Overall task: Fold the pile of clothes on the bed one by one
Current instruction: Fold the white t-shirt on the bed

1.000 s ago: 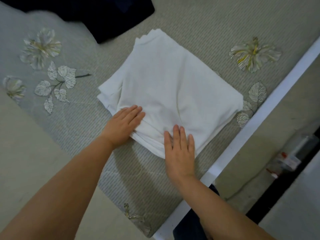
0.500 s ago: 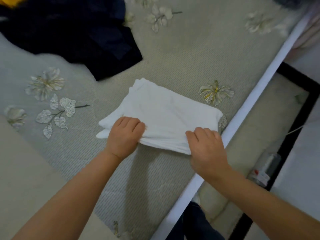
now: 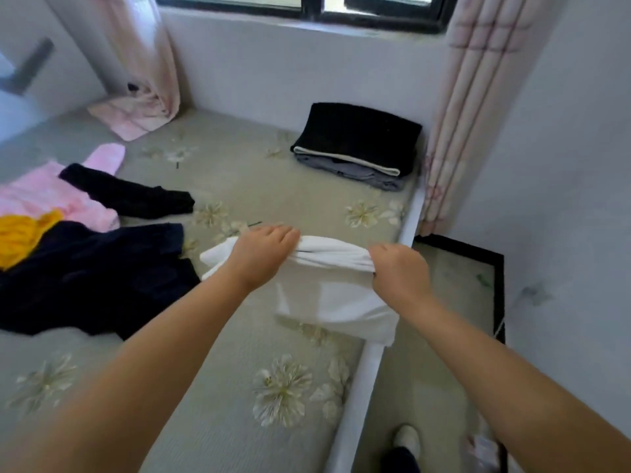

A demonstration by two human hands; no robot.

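Observation:
A folded white garment (image 3: pixel 333 295) hangs lifted above the bed (image 3: pixel 239 370), near its right edge. My left hand (image 3: pixel 261 256) grips its upper left part and my right hand (image 3: pixel 399 271) grips its upper right part; the lower fold droops between my arms. An unfolded pile lies at the left: a dark navy garment (image 3: pixel 88 278), a yellow piece (image 3: pixel 20 238), a pink garment (image 3: pixel 44 192) and a black piece (image 3: pixel 136 196). A folded stack (image 3: pixel 358 145), black on top of grey, sits at the far right corner of the bed.
The bed's white edge (image 3: pixel 368 363) runs along the right, with floor and a black-framed mat (image 3: pixel 478 285) beyond it. Pink curtains (image 3: pixel 467 107) hang at the right, another curtain (image 3: pixel 146 63) at the back left. A wall with a window stands behind the bed. My foot (image 3: pixel 404 438) is on the floor.
Both hands went from pressing flat on the white garment to gripping it and lifting it off the bed. The view tilted up, showing the room and the folded stack.

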